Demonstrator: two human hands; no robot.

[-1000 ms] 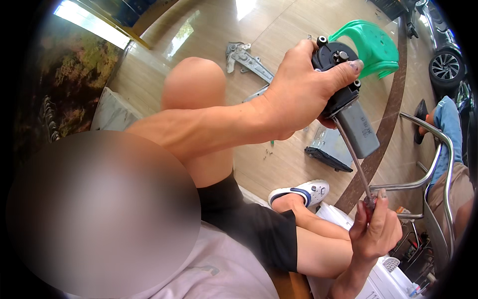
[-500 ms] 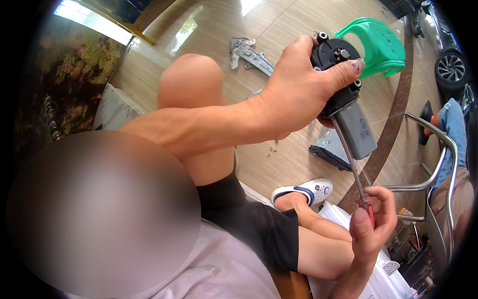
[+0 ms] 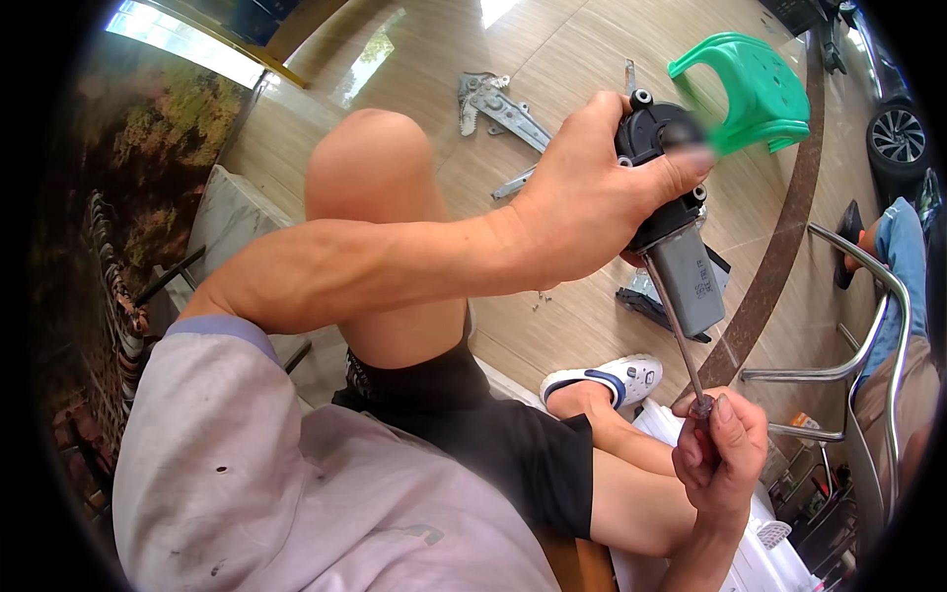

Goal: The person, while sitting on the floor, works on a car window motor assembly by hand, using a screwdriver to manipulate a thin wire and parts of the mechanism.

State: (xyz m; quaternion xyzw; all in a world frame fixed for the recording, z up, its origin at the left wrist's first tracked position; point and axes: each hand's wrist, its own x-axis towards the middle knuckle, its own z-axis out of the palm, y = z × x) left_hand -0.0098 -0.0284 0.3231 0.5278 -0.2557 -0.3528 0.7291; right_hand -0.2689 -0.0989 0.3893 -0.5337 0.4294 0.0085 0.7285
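My left hand [image 3: 582, 197] is closed around a small electric motor [image 3: 688, 281] with a black round gear housing and a grey metal can. Its thumb lies across the housing, and the can points toward me. My right hand [image 3: 725, 449] grips the red handle of a screwdriver [image 3: 676, 321]. The steel shaft runs up beside the can, and its tip reaches the underside of the housing. Whether the tip sits in a screw is hidden. Below the motor on the floor, a metal box-like unit [image 3: 641, 296] is partly covered by it.
A metal window regulator arm [image 3: 503, 111] lies on the tiled floor [image 3: 434, 59]. Beyond the motor stands a green plastic stool [image 3: 764, 94]. A chrome chair frame [image 3: 829, 370] and another person's leg in jeans [image 3: 893, 266] are at the right, near a parked car's wheel [image 3: 898, 133].
The motor has shifted slightly left and down toward me. My right hand has turned on the screwdriver handle, its fingers now curled tighter around it.
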